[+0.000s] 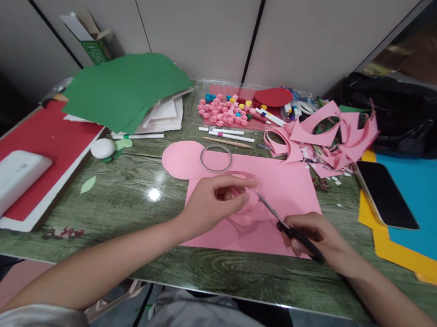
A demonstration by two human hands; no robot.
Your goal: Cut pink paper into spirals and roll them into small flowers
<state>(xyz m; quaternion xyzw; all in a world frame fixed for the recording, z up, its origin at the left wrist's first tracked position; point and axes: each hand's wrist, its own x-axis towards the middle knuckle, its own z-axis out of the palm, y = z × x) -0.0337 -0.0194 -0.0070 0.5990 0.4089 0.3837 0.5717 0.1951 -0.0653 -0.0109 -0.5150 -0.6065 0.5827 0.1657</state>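
Observation:
My right hand (312,237) grips a pair of scissors (283,224) by its black handles. The blades look closed or nearly so, and they point up and left toward my other hand. My left hand (215,203) pinches a small piece of pink paper (250,200) between thumb and fingers, above a large pink sheet (282,177). Pink lies against pink here, so the exact outline of the held piece is hard to make out. Just beyond my left hand, a thin grey ring (217,169) lies partly on the sheet. Left of it is a round pink paper cutout (182,160).
Pink paper scraps (336,135) pile up at the right, near a phone (388,195) on blue paper (433,203). White pens (231,134), a wooden stick (227,142) and small pink pieces (224,112) lie behind. Green paper (125,90) and a white device (13,182) are left.

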